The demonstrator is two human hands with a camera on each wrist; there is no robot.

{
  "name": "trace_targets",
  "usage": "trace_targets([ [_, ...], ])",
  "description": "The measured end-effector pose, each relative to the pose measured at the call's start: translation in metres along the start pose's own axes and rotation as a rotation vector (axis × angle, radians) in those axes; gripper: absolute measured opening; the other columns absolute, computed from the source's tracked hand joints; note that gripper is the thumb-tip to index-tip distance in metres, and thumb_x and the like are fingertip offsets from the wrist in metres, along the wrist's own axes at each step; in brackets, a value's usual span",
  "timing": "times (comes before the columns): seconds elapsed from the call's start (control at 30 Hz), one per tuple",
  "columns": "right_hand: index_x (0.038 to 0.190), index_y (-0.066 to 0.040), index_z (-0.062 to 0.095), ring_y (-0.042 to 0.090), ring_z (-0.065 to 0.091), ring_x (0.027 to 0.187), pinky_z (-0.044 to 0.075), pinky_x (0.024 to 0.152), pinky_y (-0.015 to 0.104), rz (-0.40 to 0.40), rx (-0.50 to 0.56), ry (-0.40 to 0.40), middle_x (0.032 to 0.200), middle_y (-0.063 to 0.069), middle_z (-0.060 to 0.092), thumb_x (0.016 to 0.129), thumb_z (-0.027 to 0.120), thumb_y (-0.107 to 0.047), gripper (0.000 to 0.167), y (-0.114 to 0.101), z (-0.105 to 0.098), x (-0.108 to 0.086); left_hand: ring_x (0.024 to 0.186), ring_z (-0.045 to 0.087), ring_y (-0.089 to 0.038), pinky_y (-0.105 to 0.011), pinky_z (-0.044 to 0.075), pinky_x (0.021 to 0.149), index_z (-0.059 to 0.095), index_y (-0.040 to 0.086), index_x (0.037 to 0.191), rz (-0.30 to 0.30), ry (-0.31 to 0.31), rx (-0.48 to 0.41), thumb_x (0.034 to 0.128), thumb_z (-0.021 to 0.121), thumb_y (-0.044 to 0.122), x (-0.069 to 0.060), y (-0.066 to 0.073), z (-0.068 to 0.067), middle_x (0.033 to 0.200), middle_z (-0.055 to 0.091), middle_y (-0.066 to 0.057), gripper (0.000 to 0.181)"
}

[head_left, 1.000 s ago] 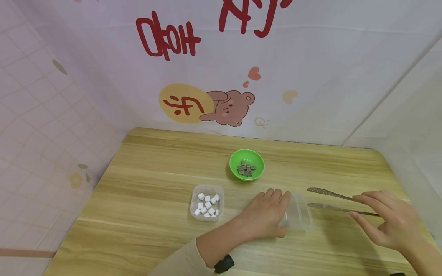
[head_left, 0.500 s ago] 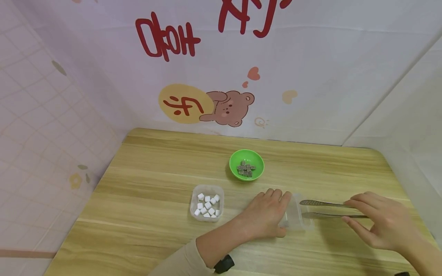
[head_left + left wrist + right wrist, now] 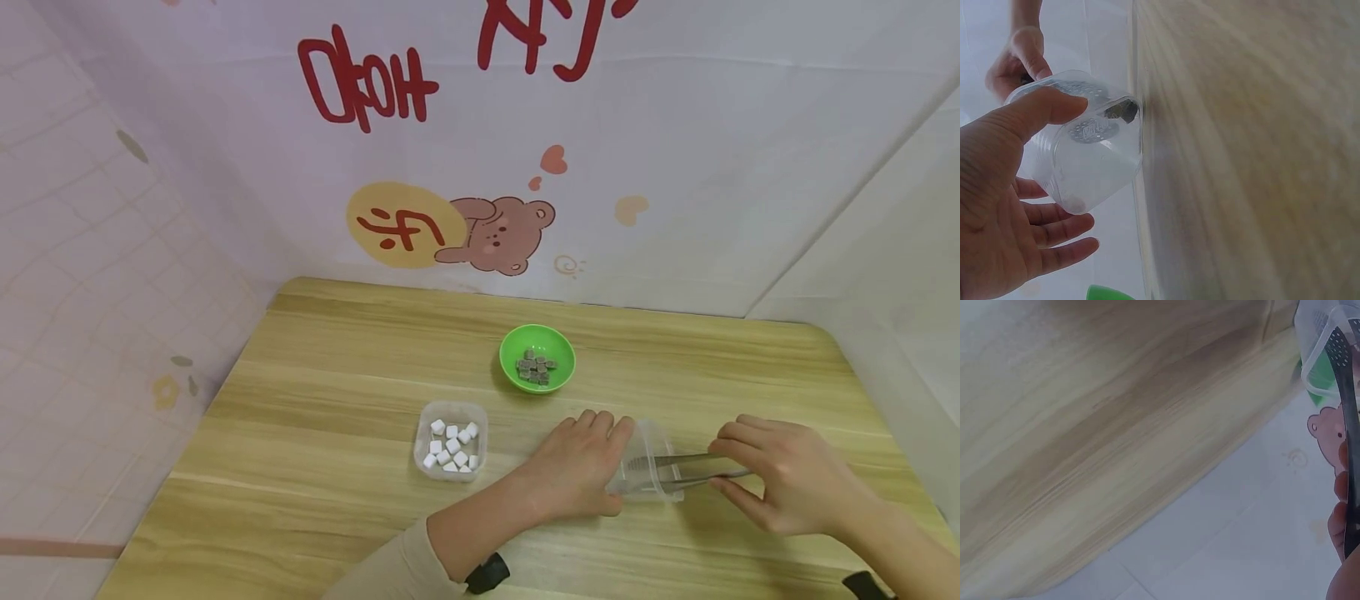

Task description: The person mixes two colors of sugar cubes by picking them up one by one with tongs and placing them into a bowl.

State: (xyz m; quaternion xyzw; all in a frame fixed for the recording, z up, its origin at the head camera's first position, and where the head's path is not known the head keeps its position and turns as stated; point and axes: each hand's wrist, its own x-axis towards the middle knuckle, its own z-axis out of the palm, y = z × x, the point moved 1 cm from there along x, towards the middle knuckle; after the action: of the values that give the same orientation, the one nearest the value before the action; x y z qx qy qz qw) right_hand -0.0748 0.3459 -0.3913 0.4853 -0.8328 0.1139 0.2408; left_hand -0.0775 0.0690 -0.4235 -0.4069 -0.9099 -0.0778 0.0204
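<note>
My left hand (image 3: 581, 471) grips a clear plastic container (image 3: 647, 446) lying on its side, its mouth facing right. In the left wrist view, the thumb lies on one side of the container (image 3: 1094, 175) and the fingers are at the other. A small dark cube (image 3: 1124, 111) shows inside it near a corner. My right hand (image 3: 787, 475) holds a pair of metal tongs (image 3: 690, 458) with perforated tips, which reach into the container's mouth. The tong arms stand apart; whether the tips touch the cube I cannot tell. Part of the container is hidden behind my left hand.
A green bowl (image 3: 510, 375) with several grey-brown cubes stands behind the container. To the left, a translucent square box (image 3: 420, 454) holds several white cubes. All stand on a wood-grain table (image 3: 337, 358), with a printed cloth wall (image 3: 660, 167) along its back edge.
My right hand has moved left, bringing the tongs from outside the container into its mouth. The tong tips have come closer together. My left hand and the container have stayed put.
</note>
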Motion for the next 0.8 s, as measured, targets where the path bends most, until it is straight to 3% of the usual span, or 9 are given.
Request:
trace_targets([
  [0.4,0.086,-0.018,0.070,0.001,0.052,0.068,0.044,0.053,0.020,-0.016,0.024,-0.025,0.086,-0.012,0.061,0.103,0.049,-0.051,0.043,0.0054,0.0024,0.0035,0.088,0.046,-0.011,-0.021,0.036,0.067,0.048,0.014,0.126,0.007,-0.001,0.017,0.0768,0.084,0.054,0.0009,0.0010,0.0010,0.097,0.047,0.005,0.073],
  [0.8,0.084,-0.016,0.073,0.003,0.052,0.065,0.045,0.052,0.021,0.010,-0.038,0.019,0.083,-0.011,0.061,0.103,0.051,-0.053,0.047,0.0027,0.0018,-0.0008,0.086,0.044,-0.010,-0.021,0.036,0.068,0.047,0.015,0.124,-0.005,-0.016,-0.003,0.0769,0.085,0.055,0.0009,0.0015,-0.0003,0.097,0.046,0.005,0.072],
])
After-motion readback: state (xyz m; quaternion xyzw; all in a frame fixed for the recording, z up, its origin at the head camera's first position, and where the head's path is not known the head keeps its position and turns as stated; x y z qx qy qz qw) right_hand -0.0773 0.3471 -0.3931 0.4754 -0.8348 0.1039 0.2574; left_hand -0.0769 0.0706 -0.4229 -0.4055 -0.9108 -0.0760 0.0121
